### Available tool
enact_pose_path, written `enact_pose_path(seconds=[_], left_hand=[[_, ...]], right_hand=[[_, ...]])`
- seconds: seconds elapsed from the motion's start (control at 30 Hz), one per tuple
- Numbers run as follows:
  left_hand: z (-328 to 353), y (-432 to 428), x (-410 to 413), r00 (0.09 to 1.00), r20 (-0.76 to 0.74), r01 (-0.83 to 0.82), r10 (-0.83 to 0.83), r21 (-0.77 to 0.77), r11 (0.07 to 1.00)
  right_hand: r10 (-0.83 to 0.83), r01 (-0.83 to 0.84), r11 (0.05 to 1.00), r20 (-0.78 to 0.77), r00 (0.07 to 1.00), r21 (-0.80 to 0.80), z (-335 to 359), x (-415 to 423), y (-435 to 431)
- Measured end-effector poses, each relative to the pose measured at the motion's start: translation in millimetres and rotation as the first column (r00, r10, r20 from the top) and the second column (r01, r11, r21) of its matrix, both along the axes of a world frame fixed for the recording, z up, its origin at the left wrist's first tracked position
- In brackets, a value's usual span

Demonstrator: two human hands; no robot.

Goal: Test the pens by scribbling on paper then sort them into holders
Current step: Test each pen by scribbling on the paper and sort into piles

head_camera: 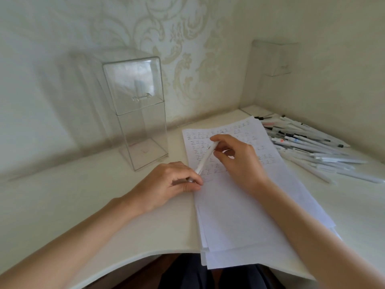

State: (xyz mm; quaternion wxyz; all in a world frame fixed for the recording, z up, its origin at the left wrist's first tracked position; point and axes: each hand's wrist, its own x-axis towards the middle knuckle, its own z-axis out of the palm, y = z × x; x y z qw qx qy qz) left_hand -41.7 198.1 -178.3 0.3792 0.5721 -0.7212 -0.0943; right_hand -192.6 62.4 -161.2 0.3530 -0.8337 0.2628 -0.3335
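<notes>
A dark-clothed lap (187,272) shows under the curved near edge of the white surface (104,205), mostly hidden by that edge. Both bare forearms come in from the bottom corners and are cut off by the frame.

A stack of white paper (239,215) lies right of the middle, its near end hanging over the near edge. How many sheets it holds is hard to tell. The near half of the top sheet is blank. The far half carries rows of small written marks, which fade to near nothing toward the right.

The left hand (166,184) rests at the paper's left edge, its fingers curled and pinching the near end of a white pen (205,158). That end is buried among the fingers. The pen slants up and to the right over the written rows to the right hand (239,159), which grips its far end between thumb and forefinger. The fingers cover that end too, so I cannot tell which end is the tip.

Farther back on the left a tall clear holder (141,113) stands upright near the far edge, with a small handle on its front. Toward the far right corner a pile of pens (308,147) lies beside the paper, too blurred to count. Above it, against the wall, is a faint clear box (277,57), barely distinguishable.
</notes>
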Motion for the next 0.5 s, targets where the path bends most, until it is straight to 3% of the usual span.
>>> enact_pose_path(seconds=[0.1, 0.17, 0.3, 0.43, 0.5], left_hand=[[1, 3, -5, 0.996, 0.083, -0.027, 0.028, -0.011, 1.000], [3, 5, -9, 0.982, 0.126, -0.144, 0.141, 0.013, 0.989], [8, 15, -12, 0.920, 0.055, -0.389, 0.389, -0.012, 0.921], [4, 51, 2, 0.803, 0.261, -0.544, 0.536, -0.048, 0.838], [2, 69, 13, 0.688, 0.417, -0.613, 0.594, -0.105, 0.783]], right_hand=[[0.043, -0.043, 0.999, -0.011, 0.999, 0.008, -4, 0, -1], [0.077, -0.078, 0.997, -0.013, 0.997, -0.016, -6, 2, 1], [0.218, -0.236, 0.963, -0.137, 0.966, -0.130, -8, 4, 10], [0.214, -0.236, 0.965, -0.177, 0.961, -0.118, -8, 0, 8], [0.152, -0.167, 0.981, -0.139, 0.979, -0.100, -9, -1, 4]])
